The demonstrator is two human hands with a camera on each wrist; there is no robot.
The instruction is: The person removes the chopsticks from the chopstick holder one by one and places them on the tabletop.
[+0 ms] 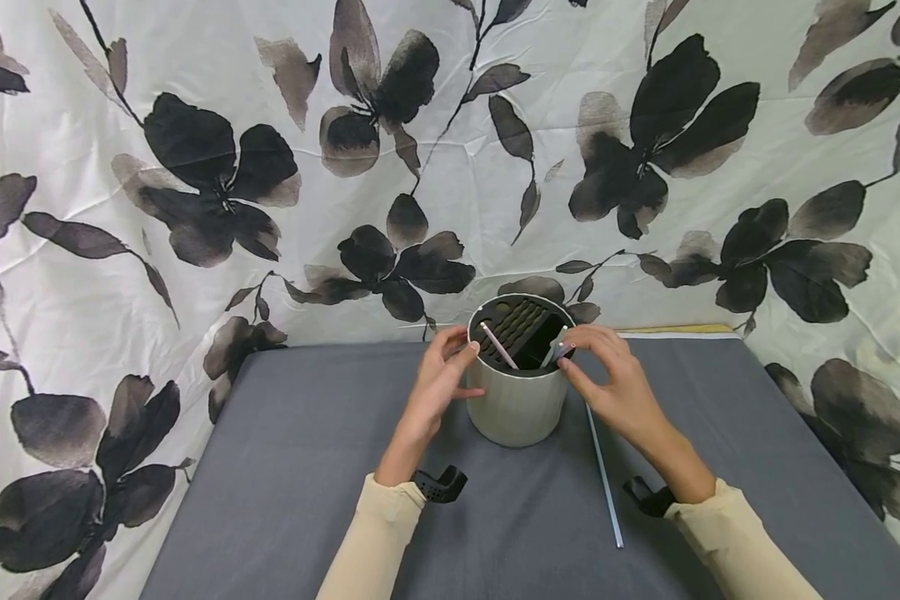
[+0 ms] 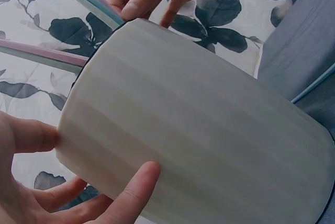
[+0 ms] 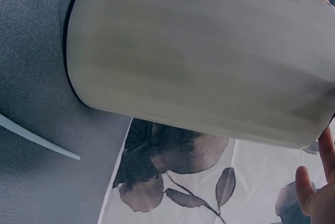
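Observation:
A round cream desk organizer stands upright on the grey cloth, with a dark slotted insert in its top. My left hand holds its left side, thumb on the wall and fingers by the rim. At the right rim my right hand pinches pale, thin sticks that stand in the insert; how many is hidden. In the left wrist view a blue stick rises beside the right fingertips. A pink stick leans in the insert. The right wrist view shows mostly the organizer's wall.
One long light blue stick lies on the grey cloth to the right of the organizer. Behind the table hangs a white floral curtain. A yellow and white edge shows at the table's back right.

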